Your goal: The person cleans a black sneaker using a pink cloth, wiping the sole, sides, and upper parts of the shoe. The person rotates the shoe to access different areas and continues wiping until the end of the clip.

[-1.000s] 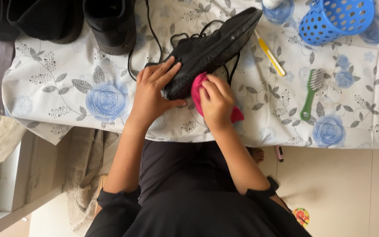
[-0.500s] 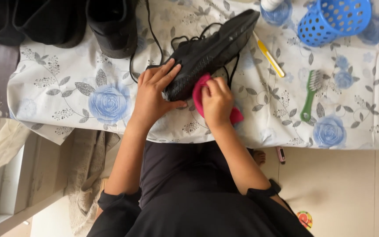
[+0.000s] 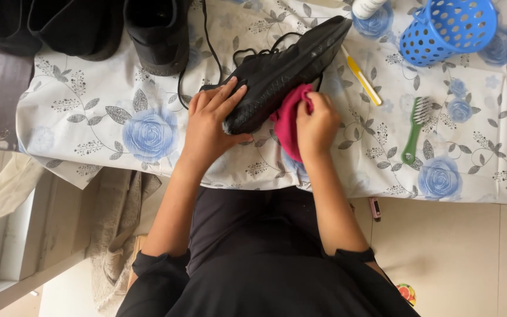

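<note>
The black sneaker (image 3: 286, 70) was lying sideways on the desk (image 3: 118, 129), pinned flat by the left hand (image 3: 209, 126), fingers spread. A pink cloth (image 3: 289, 120) was bunched in the right hand (image 3: 318, 126). The shoe probably felt light and slightly flexy, best gripped mid-body.
</note>
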